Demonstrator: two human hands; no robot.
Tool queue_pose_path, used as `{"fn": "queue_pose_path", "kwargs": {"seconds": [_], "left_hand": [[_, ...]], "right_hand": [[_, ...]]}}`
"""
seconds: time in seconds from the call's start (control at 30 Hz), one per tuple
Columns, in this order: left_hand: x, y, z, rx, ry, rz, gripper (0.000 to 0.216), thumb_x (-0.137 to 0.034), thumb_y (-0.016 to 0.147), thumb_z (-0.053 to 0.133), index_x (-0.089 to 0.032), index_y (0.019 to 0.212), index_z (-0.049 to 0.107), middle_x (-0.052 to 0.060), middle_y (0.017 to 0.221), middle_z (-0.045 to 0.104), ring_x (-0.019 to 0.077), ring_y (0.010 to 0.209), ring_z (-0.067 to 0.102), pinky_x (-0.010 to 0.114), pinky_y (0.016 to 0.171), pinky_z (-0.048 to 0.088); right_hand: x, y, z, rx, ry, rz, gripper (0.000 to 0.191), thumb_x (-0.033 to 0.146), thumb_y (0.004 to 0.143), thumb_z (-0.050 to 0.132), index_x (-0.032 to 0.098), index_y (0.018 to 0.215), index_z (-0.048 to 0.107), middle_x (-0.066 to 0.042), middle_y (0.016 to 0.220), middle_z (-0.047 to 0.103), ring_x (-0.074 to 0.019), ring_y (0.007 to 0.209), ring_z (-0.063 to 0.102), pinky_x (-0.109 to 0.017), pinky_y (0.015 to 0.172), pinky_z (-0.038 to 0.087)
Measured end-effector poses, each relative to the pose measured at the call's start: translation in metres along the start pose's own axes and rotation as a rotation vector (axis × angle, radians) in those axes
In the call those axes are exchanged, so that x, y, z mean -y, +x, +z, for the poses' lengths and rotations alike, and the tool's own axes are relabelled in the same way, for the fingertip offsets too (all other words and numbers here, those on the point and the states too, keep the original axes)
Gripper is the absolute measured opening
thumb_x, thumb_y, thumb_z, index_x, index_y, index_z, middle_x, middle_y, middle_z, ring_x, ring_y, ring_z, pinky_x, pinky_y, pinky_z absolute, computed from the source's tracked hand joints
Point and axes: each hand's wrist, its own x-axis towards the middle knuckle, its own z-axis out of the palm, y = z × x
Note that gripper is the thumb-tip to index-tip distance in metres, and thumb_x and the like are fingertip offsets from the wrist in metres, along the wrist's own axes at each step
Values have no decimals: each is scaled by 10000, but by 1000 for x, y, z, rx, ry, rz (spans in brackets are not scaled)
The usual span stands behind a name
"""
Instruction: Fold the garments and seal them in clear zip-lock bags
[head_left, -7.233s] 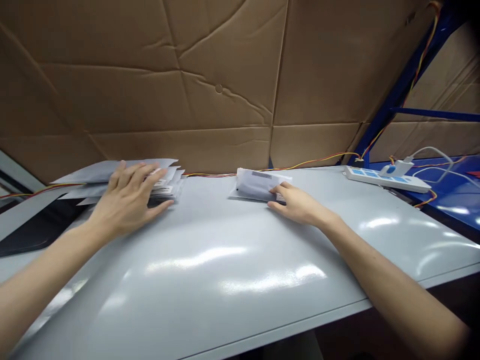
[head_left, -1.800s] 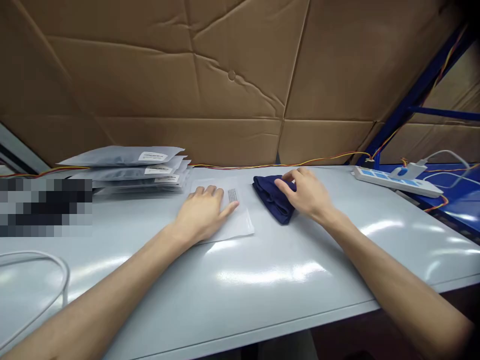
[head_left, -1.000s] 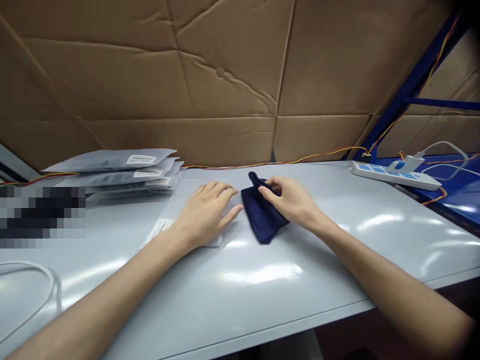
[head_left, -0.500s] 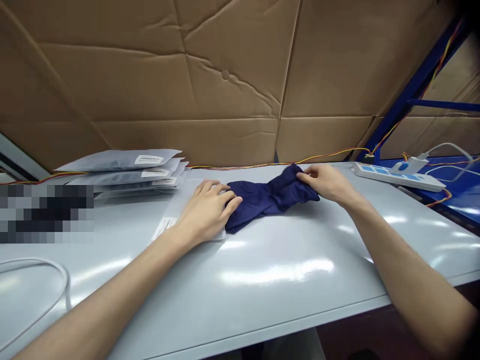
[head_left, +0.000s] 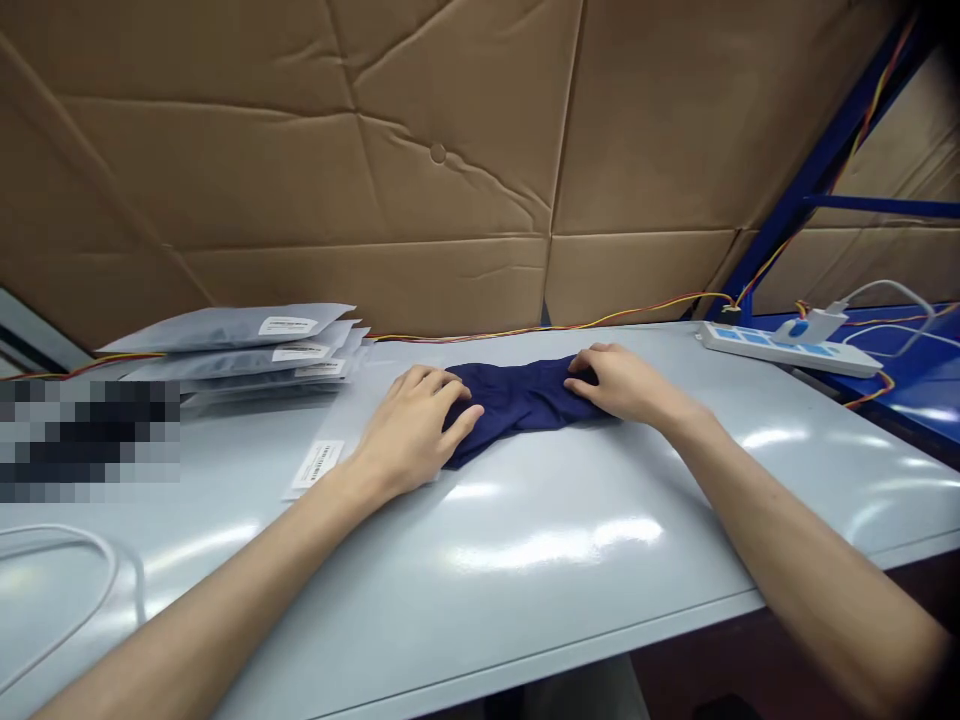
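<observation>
A navy blue piece of folded fabric (head_left: 517,400) lies on the grey table between my hands; which garment it is does not show. My left hand (head_left: 412,425) rests with fingers spread on the fabric's left end and on a frosted plastic bag (head_left: 352,410). The bag lies flat, partly under that hand, with a white barcode label (head_left: 318,464) at its near left corner. On the fabric's right end lies my right hand (head_left: 619,382), fingers bent, thumb and forefinger apart with dark cloth showing between them.
Several filled frosted bags with labels (head_left: 240,345) are stacked at the back left. A white power strip (head_left: 787,348) with a plugged-in charger sits at the back right. A white cable (head_left: 105,560) loops at the left. Cardboard (head_left: 450,200) stands behind the table.
My right hand has lowered the fabric's raised right end onto the table and moved slightly left, its thumb and forefinger now apart. My left hand stays on the fabric and bag.
</observation>
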Motion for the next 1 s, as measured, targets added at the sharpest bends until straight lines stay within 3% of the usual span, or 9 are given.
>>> {"fn": "queue_pose_path", "kwargs": {"seconds": [0.23, 0.43, 0.57, 0.63, 0.73, 0.8, 0.9, 1.0], "left_hand": [[-38, 18, 6, -9, 39, 128, 282, -404, 978, 555, -185, 1122, 660, 89, 1141, 701, 291, 1101, 593, 471, 968, 485], [-48, 43, 15, 97, -31, 18, 244, -196, 939, 493, -216, 1131, 641, 57, 1082, 736, 271, 1035, 653, 421, 871, 514], [-35, 38, -11, 31, -78, -191, 334, -207, 870, 489, -213, 1191, 583, 27, 850, 715, 238, 779, 678, 347, 637, 487], [-22, 26, -31, 12, -28, -255, 430, -243, 885, 463, -191, 1311, 498, 21, 764, 698, 245, 708, 673, 346, 609, 466], [4, -1, -57, 107, 216, -381, 604, -291, 830, 513, -181, 1413, 401, 3, 619, 643, 284, 574, 648, 345, 519, 414], [20, -20, -70, 222, 379, -384, 575, -335, 844, 498, -177, 1394, 444, 37, 654, 664, 324, 604, 662, 360, 508, 419], [34, -40, -81, 349, 552, -399, 400, -330, 878, 436, -167, 1213, 582, 91, 730, 698, 350, 636, 666, 409, 535, 460], [32, -43, -83, 306, 569, -391, 388, -346, 921, 395, -159, 1183, 611, 147, 888, 722, 370, 720, 683, 449, 578, 497]], "right_hand": [[1, -1, 2, 27, -8, -13, 284, 368, 940, 588, 166, 1091, 717, -144, 1119, 698, -297, 1056, 634, -398, 939, 494], [2, -1, 1, 34, -1, 9, 278, 361, 943, 597, 161, 1100, 710, -142, 1119, 688, -284, 1069, 629, -378, 936, 487], [2, -1, 0, 43, -1, 32, 286, 391, 947, 578, 175, 1081, 709, -140, 1114, 684, -289, 1044, 640, -387, 916, 492], [3, -1, -1, 43, -17, 51, 294, 404, 951, 564, 182, 1076, 712, -139, 1114, 687, -294, 1032, 643, -397, 907, 492], [4, -2, -1, 39, -45, 70, 317, 407, 955, 551, 175, 1095, 715, -145, 1129, 689, -301, 1025, 646, -408, 909, 489], [5, -2, 0, 38, -60, 77, 331, 415, 955, 546, 174, 1102, 720, -147, 1137, 691, -308, 1030, 648, -415, 913, 487], [7, -4, 0, 36, -71, 77, 331, 414, 955, 542, 172, 1087, 726, -152, 1118, 699, -309, 1018, 652, -419, 904, 489], [9, -5, 0, 24, -69, 53, 329, 402, 963, 533, 161, 1074, 727, -166, 1105, 706, -305, 1003, 653, -414, 887, 495]]}}
